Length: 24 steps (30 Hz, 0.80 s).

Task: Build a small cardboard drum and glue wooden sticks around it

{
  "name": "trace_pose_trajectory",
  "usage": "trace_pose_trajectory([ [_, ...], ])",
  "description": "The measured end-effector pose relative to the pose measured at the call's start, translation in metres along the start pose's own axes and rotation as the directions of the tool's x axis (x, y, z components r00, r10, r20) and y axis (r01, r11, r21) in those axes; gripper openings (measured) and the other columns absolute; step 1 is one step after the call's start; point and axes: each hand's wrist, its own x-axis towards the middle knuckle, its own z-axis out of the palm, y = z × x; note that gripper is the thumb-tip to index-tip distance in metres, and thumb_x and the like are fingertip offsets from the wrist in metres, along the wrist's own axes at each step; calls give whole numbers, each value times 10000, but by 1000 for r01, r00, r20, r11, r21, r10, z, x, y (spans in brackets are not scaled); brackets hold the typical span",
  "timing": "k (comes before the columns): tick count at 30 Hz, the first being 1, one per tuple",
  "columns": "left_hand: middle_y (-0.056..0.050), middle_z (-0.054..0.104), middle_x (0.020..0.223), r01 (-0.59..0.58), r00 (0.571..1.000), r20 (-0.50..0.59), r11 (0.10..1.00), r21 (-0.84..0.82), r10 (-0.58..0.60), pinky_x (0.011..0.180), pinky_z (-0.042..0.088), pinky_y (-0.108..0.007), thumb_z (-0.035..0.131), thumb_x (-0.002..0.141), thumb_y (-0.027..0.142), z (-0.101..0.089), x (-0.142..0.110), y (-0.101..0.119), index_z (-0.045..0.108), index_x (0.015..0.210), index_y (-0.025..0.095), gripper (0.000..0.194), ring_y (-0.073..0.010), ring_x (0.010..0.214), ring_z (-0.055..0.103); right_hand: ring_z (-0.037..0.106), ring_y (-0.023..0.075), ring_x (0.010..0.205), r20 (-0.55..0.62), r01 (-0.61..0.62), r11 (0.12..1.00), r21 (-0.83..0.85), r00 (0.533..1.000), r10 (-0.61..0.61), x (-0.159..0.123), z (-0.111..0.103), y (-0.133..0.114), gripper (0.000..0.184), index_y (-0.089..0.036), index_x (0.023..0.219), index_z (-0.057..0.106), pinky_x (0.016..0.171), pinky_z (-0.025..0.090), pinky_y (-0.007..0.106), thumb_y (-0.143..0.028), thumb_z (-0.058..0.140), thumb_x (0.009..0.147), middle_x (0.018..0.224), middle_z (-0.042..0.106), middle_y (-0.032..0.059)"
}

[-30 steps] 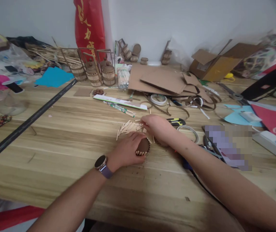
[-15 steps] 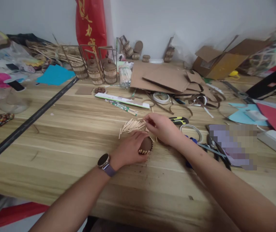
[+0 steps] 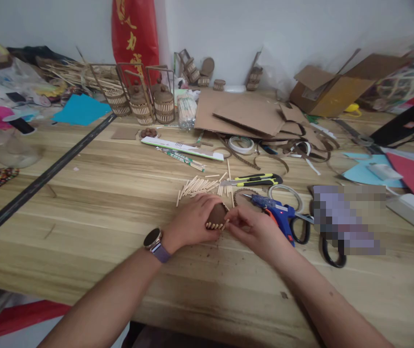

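Observation:
My left hand (image 3: 192, 218) curls around a small round brown cardboard piece (image 3: 217, 215), whose near rim carries a row of short pale wooden sticks. At the right side of that rim, my right hand (image 3: 252, 231) pinches one short wooden stick (image 3: 227, 221), mostly covered by the fingertips. A loose pile of similar cut sticks (image 3: 198, 185) lies just beyond my left hand. Close by on the right are a yellow-and-black utility knife (image 3: 261, 180) and a blue glue gun (image 3: 282, 221), partly behind my right hand.
Black-handled scissors (image 3: 333, 258) lie partly under a blurred-out object (image 3: 345, 217). Farther back are a roll of tape (image 3: 241, 144), brown strips, cardboard sheets (image 3: 243, 111) and an open box (image 3: 333, 92). Several small stick-sided baskets (image 3: 164, 106) stand at the back left.
My right hand has moved from the stick pile toward me, to the cardboard piece's right rim, with a stick in its fingers. The knife and glue gun now show more fully. My left hand stays put.

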Motion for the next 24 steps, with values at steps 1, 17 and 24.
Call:
trace_pose_trajectory([
  [1, -118, 565, 1300, -1, 1000, 2, 1000, -1, 1, 1081, 384, -479, 685, 719, 243, 0, 0, 0, 447, 1254, 201, 587, -289, 1245, 499, 580, 129, 612, 6, 5, 1000, -25, 1000, -4, 0, 0, 0, 99, -203, 855, 596, 560, 430, 230, -281, 536, 850, 683, 630, -10],
  [17, -125, 555, 1321, 10, 1000, 17, 1000, -20, -9, 1095, 372, -458, 702, 698, 205, -2, 0, 2, 456, 1261, 188, 615, -280, 1262, 489, 638, 160, 688, 30, 130, 981, -143, 991, -127, -3, 4, 5, 54, -213, 868, 572, 604, 440, 245, -191, 525, 882, 772, 673, 16],
  [24, -106, 564, 1316, 7, 1000, 22, 1000, -19, -7, 1091, 366, -479, 682, 700, 203, -3, 2, 2, 463, 1247, 215, 589, -288, 1249, 501, 616, 164, 691, 37, 189, 963, -190, 982, -185, -3, 4, 5, 84, -212, 866, 561, 600, 430, 246, -169, 495, 894, 783, 658, 30],
])
